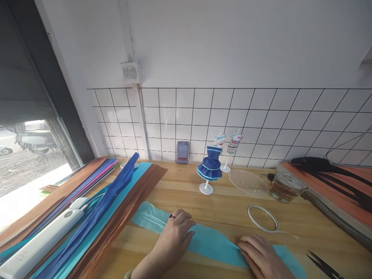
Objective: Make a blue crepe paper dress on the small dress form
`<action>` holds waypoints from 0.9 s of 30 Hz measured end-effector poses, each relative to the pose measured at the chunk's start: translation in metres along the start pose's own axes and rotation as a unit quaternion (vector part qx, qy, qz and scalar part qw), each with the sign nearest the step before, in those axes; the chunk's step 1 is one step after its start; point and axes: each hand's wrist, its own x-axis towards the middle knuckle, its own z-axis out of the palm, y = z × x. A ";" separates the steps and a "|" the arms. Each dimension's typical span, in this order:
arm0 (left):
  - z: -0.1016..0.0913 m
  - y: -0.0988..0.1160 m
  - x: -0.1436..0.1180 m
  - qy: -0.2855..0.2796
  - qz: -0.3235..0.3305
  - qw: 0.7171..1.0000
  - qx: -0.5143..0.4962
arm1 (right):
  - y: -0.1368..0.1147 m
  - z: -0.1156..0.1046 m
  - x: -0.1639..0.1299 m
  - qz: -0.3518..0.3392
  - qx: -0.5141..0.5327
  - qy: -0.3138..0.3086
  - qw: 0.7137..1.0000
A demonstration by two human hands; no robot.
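A turquoise crepe paper strip (213, 243) lies across the wooden table in front of me, crinkled at its left end. My left hand (176, 232) rests on the strip left of centre, fingers lying over it and thumb apart, a dark red ring on one finger. Farther right, my right hand (260, 254) has its fingers together at the strip, which creases toward the fingertips; its thumb is hidden. Beyond the hands, a small dress form wears a blue ruffled dress (210, 164) with light-blue trim. Black tweezers (324, 265) lie right of my right hand.
Long coloured paper strips (116, 205) and a white handheld device (46, 240) cover the left side. A roll of tape (263, 218), clear disc (247, 182) and glass jar (288, 186) sit at right. Two more dress forms (232, 145) and a phone (182, 152) stand by the wall.
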 end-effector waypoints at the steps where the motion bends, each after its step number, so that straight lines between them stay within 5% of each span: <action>1: 0.000 -0.001 0.000 -0.005 0.003 1.000 0.009 | 0.000 -0.001 0.000 -0.011 -0.008 0.013 1.000; 7: 0.002 -0.006 0.000 -0.050 0.028 0.997 0.045 | -0.001 -0.003 -0.002 -0.054 -0.016 0.005 0.998; 27: 0.000 -0.005 0.000 -0.053 0.039 0.995 0.076 | 0.000 -0.003 -0.005 0.031 -0.040 0.017 0.999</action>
